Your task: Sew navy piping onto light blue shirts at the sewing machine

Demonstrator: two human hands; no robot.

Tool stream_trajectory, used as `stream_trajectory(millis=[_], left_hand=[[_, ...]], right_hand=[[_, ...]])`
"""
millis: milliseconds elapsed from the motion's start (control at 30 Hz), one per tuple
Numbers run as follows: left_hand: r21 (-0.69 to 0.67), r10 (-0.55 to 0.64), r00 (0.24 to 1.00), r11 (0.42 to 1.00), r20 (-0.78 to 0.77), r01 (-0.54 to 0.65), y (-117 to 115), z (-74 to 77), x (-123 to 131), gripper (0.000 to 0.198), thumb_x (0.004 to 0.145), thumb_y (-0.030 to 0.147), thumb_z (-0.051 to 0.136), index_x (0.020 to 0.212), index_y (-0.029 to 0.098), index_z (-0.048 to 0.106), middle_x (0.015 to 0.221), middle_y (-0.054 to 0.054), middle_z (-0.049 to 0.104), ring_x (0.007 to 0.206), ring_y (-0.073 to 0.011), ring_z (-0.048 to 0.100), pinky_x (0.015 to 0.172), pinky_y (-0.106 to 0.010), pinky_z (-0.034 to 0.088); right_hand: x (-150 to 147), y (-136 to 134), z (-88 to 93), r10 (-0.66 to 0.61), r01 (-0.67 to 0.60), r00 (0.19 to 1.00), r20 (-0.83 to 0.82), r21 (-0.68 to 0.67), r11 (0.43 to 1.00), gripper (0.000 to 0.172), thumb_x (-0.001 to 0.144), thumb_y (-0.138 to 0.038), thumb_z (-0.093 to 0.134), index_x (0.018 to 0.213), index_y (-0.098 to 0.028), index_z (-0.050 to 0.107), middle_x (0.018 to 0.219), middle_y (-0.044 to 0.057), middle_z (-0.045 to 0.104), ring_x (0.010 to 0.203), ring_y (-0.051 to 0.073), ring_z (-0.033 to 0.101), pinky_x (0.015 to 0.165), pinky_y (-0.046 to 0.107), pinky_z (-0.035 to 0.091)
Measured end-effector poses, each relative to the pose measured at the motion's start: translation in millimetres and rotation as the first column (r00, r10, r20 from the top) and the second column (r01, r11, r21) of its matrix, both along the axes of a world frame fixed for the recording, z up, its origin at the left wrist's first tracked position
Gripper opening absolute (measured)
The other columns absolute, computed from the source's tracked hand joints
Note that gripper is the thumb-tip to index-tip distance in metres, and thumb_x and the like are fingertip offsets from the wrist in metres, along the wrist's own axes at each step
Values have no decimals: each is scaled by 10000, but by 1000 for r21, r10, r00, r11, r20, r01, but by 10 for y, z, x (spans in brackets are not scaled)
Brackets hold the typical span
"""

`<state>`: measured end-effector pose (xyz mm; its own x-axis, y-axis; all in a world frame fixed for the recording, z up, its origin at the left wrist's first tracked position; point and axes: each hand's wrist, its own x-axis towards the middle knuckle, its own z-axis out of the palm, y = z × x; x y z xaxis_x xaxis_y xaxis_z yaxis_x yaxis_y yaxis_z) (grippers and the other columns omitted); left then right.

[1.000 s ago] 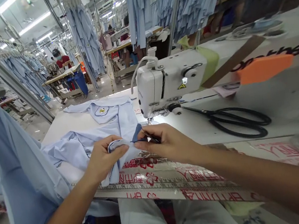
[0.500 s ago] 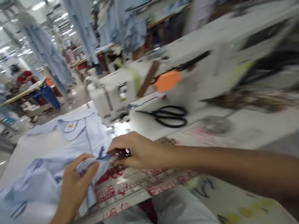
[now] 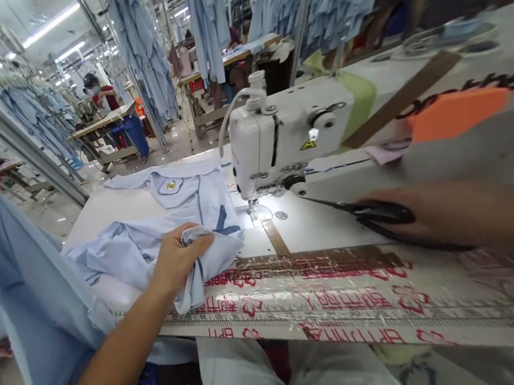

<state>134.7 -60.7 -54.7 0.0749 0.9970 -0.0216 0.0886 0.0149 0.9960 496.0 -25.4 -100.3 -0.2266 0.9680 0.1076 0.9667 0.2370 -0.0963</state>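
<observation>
One brand (image 3: 511, 79) half-covered — garment (image 3: 214, 261) in left hand (image 3: 177, 258), scissors (image 3: 385, 211) at right hand (image 3: 439, 214)

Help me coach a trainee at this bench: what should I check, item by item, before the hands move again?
1. Light blue cloth secured: ok, the left hand pinches it.
2. Left hand clear of the presser foot: ok, there is a gap between them.
3. Black scissors firmly gripped: cannot tell; the right hand is at their handles, but blurred.
4. Scissor tip away from the cloth: ok, it points toward the sewing machine, apart from the cloth.
5. Dark blue strip visible: ok, just beyond the left hand.
6. Cloth smooth: not ok, it is bunched at the left hand.
</observation>
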Motion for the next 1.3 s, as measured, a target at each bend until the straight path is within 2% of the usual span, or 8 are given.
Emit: stream_trajectory(millis=[67,167,300,633,867,1000,1167,1300], left_hand=[[-22,7,999,1000,31,-6,-29,8,-15,225,635,297,705,665,129,559,569,52,436,531,-65,382,506,-185,293],[-35,3,998,999,55,-1,-47,12,-34,245,646,292,685,608,133,502,543,56,396,500,-57,356,472,-182,264],[-4,3,1000,1000,28,-3,-52,14,-56,275,677,309,676,593,138,478,550,57,373,496,-49,333,468,-177,256],[65,-35,991,997,-129,44,-82,26,-82,284,744,334,591,572,150,460,547,48,354,513,-66,305,476,-195,232],[-100,-108,994,989,23,110,-76,17,-67,309,733,388,609,589,147,479,531,45,378,476,-62,327,457,-190,250],[-132,-131,987,981,91,143,-100,46,-59,288,732,380,618,613,139,513,556,32,437,496,-70,383,480,-189,302],[-90,-198,980,977,-20,196,-105,63,-95,329,761,433,610,634,146,513,563,40,409,499,-63,360,473,-181,296],[-87,-245,963,968,-109,236,-100,88,-114,253,735,391,646,708,148,578,597,39,439,521,-64,378,486,-181,297]], right_hand=[[-52,-111,-59,76,-80,995,-60,-65,995,407,753,-348,484,1118,-222,612,960,118,672,725,252,618,586,343,441],[-197,-303,-103,231,-239,952,-199,-13,971,446,791,-340,411,1217,-271,521,1141,106,603,803,253,619,609,367,455],[-445,-426,-50,351,-362,881,-318,25,932,335,833,-353,456,1135,-236,541,1022,108,647,840,234,621,695,356,463],[-571,-454,-27,343,-359,878,-333,14,933,312,840,-460,498,1047,-234,554,863,65,666,712,206,617,606,320,447],[-883,-575,242,411,-449,800,-437,18,893,367,821,-522,502,1021,-216,528,868,63,632,702,204,589,579,319,417],[-998,-557,297,464,-518,775,-429,-10,855,375,807,-511,523,1030,-209,511,868,75,624,708,213,584,570,314,403],[-977,-523,236,452,-496,822,-347,-45,867,390,825,-526,477,1055,-213,518,864,71,635,693,221,585,563,322,392],[-809,-458,118,353,-364,921,-166,-42,931,417,838,-564,401,1039,-229,547,914,83,653,728,256,608,574,350,403]])
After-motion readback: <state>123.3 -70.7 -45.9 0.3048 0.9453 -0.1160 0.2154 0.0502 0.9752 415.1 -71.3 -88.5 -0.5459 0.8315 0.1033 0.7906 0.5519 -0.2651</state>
